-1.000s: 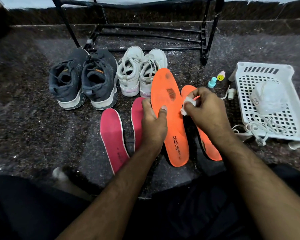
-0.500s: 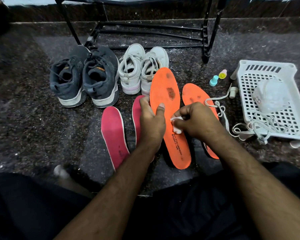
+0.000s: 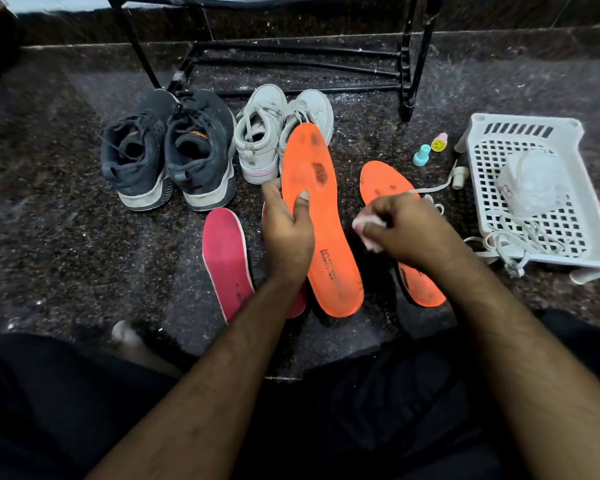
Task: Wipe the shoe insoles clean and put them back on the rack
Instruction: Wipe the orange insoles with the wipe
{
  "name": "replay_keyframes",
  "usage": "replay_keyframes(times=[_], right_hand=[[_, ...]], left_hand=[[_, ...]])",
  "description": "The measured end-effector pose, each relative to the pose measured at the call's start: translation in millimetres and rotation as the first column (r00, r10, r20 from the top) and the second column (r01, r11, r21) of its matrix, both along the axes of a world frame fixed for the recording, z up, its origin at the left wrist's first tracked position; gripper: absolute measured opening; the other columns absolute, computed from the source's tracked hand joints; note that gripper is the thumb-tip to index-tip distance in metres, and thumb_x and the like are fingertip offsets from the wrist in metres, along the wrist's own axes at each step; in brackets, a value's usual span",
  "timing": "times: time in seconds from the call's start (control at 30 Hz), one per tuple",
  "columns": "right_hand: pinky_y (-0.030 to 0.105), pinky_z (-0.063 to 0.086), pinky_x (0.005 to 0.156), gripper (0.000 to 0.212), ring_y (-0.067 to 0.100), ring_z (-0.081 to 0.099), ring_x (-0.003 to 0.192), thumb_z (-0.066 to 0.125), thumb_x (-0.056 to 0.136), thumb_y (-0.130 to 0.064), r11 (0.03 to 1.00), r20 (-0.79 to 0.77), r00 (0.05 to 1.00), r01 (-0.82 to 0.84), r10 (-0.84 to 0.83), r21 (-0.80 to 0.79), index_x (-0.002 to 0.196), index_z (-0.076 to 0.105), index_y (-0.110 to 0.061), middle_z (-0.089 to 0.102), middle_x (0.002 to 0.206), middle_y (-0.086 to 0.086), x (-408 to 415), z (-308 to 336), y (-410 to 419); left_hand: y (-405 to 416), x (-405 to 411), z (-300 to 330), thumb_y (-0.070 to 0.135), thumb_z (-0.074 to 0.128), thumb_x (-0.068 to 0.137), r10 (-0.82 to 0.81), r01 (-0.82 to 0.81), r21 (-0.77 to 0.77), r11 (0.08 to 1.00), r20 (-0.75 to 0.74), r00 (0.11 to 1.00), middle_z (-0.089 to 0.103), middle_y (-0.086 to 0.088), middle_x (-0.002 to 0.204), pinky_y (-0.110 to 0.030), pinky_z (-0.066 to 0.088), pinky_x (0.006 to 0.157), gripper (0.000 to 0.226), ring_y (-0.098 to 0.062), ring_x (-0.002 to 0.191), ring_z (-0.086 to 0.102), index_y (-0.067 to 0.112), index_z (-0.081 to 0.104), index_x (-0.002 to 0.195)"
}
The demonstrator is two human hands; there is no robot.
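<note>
My left hand (image 3: 288, 233) grips the left edge of a long orange insole (image 3: 321, 216), thumb on its top face; dark stains show near its toe. My right hand (image 3: 402, 230) pinches a small white wipe (image 3: 366, 226) just off the insole's right edge, not touching it. A second orange insole (image 3: 385, 183) lies on the floor under my right hand. A pink insole (image 3: 226, 258) lies to the left, and another pink one is mostly hidden behind my left hand. The black shoe rack (image 3: 291, 57) stands at the back.
Dark grey sneakers (image 3: 167, 150) and white sneakers (image 3: 278, 133) stand before the rack. A white plastic basket (image 3: 534, 188) with laces and a clear packet sits at right, small bottles (image 3: 426, 150) beside it. My dark-clothed legs fill the foreground.
My right hand with the wipe slid down the orange insole, then lifted off to its right side. The left hand keeps its grip on the insole.
</note>
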State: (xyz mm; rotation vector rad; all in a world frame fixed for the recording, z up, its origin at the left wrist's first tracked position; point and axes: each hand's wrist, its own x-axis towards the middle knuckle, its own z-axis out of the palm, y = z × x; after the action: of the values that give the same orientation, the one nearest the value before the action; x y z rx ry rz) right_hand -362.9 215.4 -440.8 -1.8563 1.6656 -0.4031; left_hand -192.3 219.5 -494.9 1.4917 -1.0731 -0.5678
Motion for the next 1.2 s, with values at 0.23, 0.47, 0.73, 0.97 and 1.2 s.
replay_keyframes(times=[0.23, 0.47, 0.73, 0.97, 1.2], right_hand=[[0.027, 0.054, 0.072, 0.008, 0.015, 0.070, 0.072, 0.071, 0.091, -0.026, 0.990, 0.220, 0.965, 0.134, -0.142, 0.052, 0.092, 0.071, -0.019, 0.074, 0.077, -0.002, 10.5, -10.0, 1.2], [0.016, 0.047, 0.063, 0.006, 0.008, 0.064, 0.066, 0.070, 0.089, -0.019, 0.986, 0.074, 0.986, 0.146, -0.152, 0.084, 0.083, 0.070, -0.017, 0.068, 0.060, -0.006, 15.1, -29.8, -9.8], [0.031, 0.054, 0.080, 0.004, 0.026, 0.069, 0.092, 0.070, 0.086, -0.020, 0.984, -0.054, 0.987, 0.153, -0.149, 0.094, 0.085, 0.070, -0.016, 0.075, 0.088, 0.009, 20.2, -46.4, -13.9], [0.035, 0.050, 0.084, 0.014, 0.033, 0.065, 0.103, 0.062, 0.091, -0.018, 0.955, -0.115, 0.948, 0.292, -0.297, -0.052, 0.102, 0.071, -0.016, 0.072, 0.103, 0.013, -3.3, -40.6, -21.6], [0.036, 0.051, 0.090, 0.030, 0.034, 0.064, 0.109, 0.053, 0.093, -0.011, 0.887, -0.191, 0.866, 0.453, -0.463, -0.096, 0.117, 0.068, -0.022, 0.068, 0.116, 0.014, -36.2, -41.8, -35.1]], left_hand=[[2.4, -15.4, -9.4, 0.027, 0.051, 0.102, -0.165, 0.197, 0.156, 0.968, -0.193, 0.967, 0.066, 0.001, 0.104, -0.046, 0.056, 0.088, 0.018, -0.015, 0.090, 0.066, 0.022, 0.042, 0.117], [7.1, -20.6, -9.3, 0.008, 0.053, 0.098, -0.245, 0.353, 0.333, 0.875, -0.324, 0.914, 0.062, -0.011, 0.126, -0.041, 0.054, 0.095, 0.044, -0.017, 0.102, 0.063, 0.019, 0.032, 0.135], [4.8, -17.3, -25.3, 0.032, 0.067, 0.091, -0.447, 0.303, 0.523, 0.797, 0.172, 0.878, 0.014, -0.024, 0.161, -0.039, 0.012, 0.123, 0.098, -0.032, 0.151, 0.011, -0.001, 0.001, 0.156], [11.6, -28.2, -18.8, 0.019, 0.059, 0.084, -0.331, 0.247, 0.240, 0.939, 0.427, 0.841, 0.047, -0.016, 0.140, -0.045, 0.039, 0.108, 0.060, -0.030, 0.129, 0.046, 0.002, 0.048, 0.140], [25.4, -71.6, -8.5, 0.009, 0.056, 0.100, -0.506, 0.605, 0.317, 0.731, -0.344, 0.791, 0.047, -0.013, 0.147, -0.025, 0.040, 0.106, 0.054, -0.014, 0.130, 0.049, 0.009, 0.035, 0.150]])
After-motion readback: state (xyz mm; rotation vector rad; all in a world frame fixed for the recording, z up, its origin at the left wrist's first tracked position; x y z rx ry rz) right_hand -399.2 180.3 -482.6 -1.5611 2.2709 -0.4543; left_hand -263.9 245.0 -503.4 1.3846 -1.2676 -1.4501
